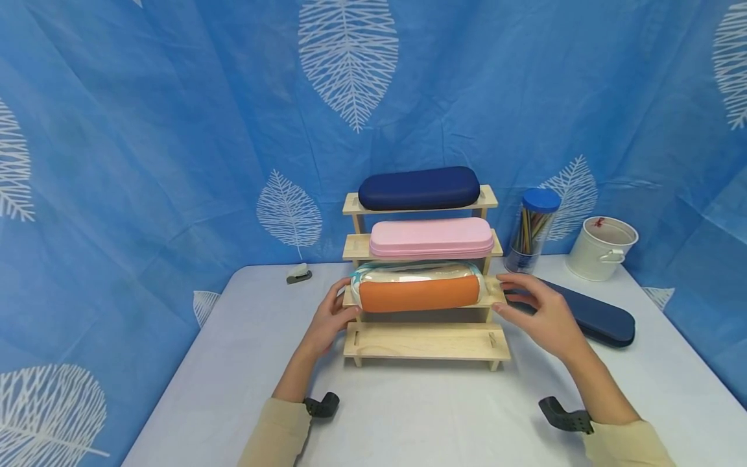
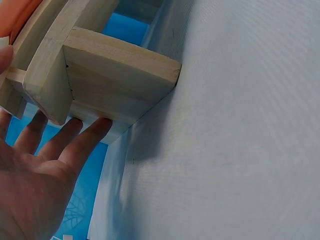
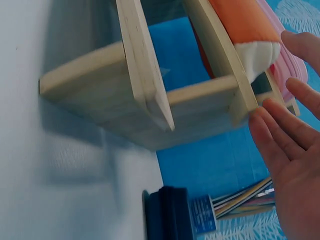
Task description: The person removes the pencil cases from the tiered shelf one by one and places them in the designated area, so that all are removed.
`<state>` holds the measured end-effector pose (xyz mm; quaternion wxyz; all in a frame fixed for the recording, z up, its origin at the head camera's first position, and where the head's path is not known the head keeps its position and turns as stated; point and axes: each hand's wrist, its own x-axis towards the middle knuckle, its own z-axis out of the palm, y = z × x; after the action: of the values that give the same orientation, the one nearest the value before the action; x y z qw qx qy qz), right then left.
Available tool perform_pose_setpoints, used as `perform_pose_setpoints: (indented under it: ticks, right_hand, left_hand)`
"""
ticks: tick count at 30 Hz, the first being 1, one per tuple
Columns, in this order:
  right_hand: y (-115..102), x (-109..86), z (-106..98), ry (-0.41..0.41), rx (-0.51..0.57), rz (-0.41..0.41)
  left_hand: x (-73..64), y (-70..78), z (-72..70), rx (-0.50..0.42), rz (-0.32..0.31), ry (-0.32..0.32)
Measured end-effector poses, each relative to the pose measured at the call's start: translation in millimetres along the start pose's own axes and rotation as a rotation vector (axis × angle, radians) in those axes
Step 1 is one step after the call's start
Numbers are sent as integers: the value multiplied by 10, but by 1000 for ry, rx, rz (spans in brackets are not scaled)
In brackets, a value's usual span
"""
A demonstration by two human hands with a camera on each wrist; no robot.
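Note:
A four-step wooden rack (image 1: pixel 426 342) stands between my two hands. My left hand (image 1: pixel 331 321) is at its left side; in the left wrist view the fingertips (image 2: pixel 100 125) touch the side panel. At the right end of the second step from the bottom, my right hand (image 1: pixel 543 314) has fingertips against the wood, fingers fairly straight. That step bears a pencil case (image 1: pixel 417 294) with an orange front and a clear top. Above it lies a pink case (image 1: pixel 432 237), and a dark blue case (image 1: pixel 419 189) lies on the top step. The bottom step shows bare wood.
Behind my right hand a navy case (image 1: pixel 601 314) lies on the white table (image 1: pixel 420 415). Further back stand a clear jar of pencils (image 1: pixel 530 230) with a blue lid and a white bucket (image 1: pixel 601 250). A small stapler (image 1: pixel 299 274) sits at the back left, before a blue curtain (image 1: pixel 175 130).

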<state>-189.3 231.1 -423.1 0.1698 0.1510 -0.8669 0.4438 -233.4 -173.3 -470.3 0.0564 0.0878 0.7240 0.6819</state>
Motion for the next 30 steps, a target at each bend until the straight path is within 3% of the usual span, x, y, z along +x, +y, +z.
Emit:
perform_pose_setpoints:
  ticks: [7,16,22,30]
  right_hand:
    - [-72,71,99,-8,-51,6]
    - [-107,139,211,-78,17,-17]
    - [-161,161,214,-113,-13,-21]
    - [-200,165,240,-109,-7,-14]
  left_hand:
    - [-4,18,-5,6,2,1]
    - [-2,16,-3,-5,-1,1]
    - [1,14,9,-13,9,-4]
    - [-11,26,14,-21,15,-3]
